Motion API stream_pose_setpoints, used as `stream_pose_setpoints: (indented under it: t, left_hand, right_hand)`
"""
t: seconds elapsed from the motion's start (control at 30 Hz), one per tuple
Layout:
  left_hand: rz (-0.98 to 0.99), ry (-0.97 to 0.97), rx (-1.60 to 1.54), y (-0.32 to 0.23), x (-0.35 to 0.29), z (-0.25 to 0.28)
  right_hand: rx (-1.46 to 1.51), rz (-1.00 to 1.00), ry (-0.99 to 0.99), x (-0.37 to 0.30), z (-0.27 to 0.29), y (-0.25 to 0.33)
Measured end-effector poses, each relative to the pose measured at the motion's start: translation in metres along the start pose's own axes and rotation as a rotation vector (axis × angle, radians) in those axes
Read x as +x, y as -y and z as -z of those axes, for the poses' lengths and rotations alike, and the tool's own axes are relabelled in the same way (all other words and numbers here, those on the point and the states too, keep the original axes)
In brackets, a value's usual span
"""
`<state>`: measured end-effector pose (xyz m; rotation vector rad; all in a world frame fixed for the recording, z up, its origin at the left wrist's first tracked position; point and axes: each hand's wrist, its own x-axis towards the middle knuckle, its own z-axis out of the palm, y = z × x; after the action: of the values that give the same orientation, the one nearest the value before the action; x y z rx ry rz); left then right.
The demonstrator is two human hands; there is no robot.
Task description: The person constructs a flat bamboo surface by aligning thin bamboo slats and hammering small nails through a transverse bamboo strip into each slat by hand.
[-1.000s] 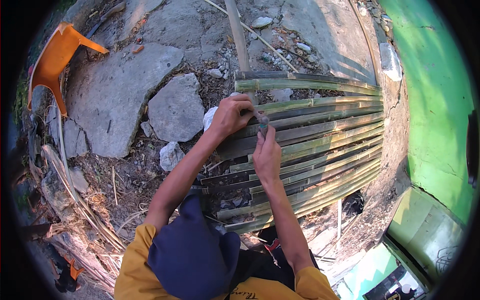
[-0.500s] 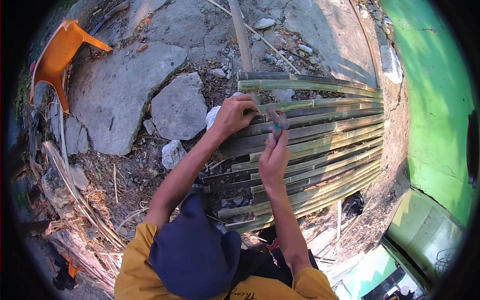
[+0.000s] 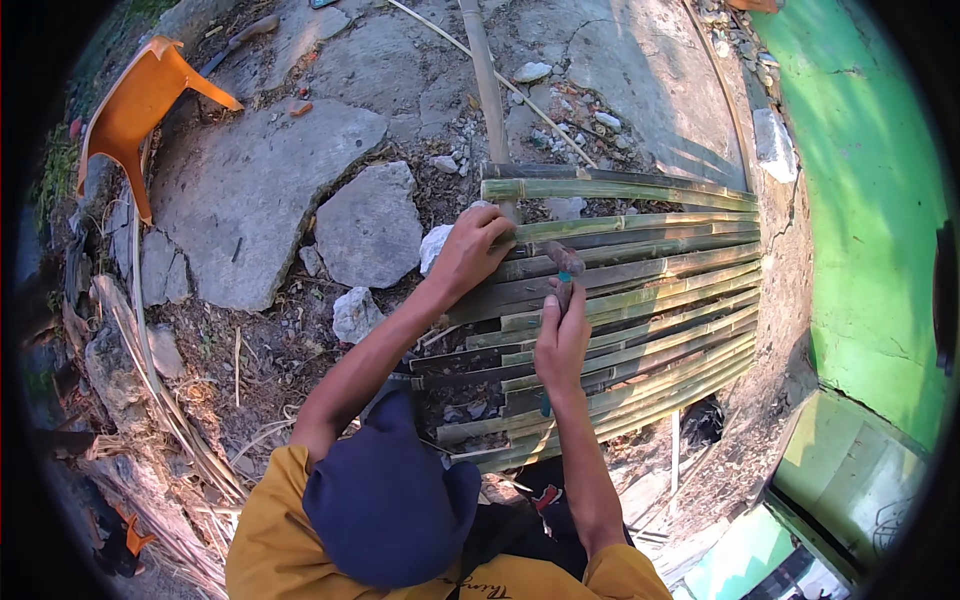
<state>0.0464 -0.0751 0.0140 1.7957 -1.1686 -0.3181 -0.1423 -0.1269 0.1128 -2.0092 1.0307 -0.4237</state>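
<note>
Several split bamboo slats (image 3: 640, 290), some green and some dark, lie side by side across a wooden pole (image 3: 484, 85). My left hand (image 3: 478, 248) rests at the left ends of the upper slats. Its fingers are bent and pressed together; whatever they pinch is hidden. In my right hand (image 3: 562, 345) is a hammer (image 3: 566, 259), gripped by its handle, with a green-blue band below the rusty head. The hammer head is over the slats, just right of my left fingertips; I cannot tell whether it touches them.
An orange plastic chair (image 3: 135, 115) lies tipped at the far left. Broken concrete slabs (image 3: 260, 200) and white stones (image 3: 355, 313) cover the ground left of the slats. A green wall (image 3: 880, 200) borders the right side. Thin bamboo strips (image 3: 165, 405) lie at left.
My right hand and the hammer have moved a little nearer and right, away from my left fingertips. My left hand stays at the slat ends. The whole view has shifted slightly.
</note>
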Motion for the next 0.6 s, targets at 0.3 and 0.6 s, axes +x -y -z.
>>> stream_pose_setpoints:
  t: [0.3,0.6]
  left_hand:
    - [0.087,-0.03,0.368,-0.021,-0.049,-0.01]
    - [0.034,0.084,0.56,-0.029,-0.053,-0.01]
  right_hand:
    - [-0.13,0.064,0.278,0.03,0.04,-0.033]
    - [-0.167,0.326,0.372,0.081,0.044,-0.046]
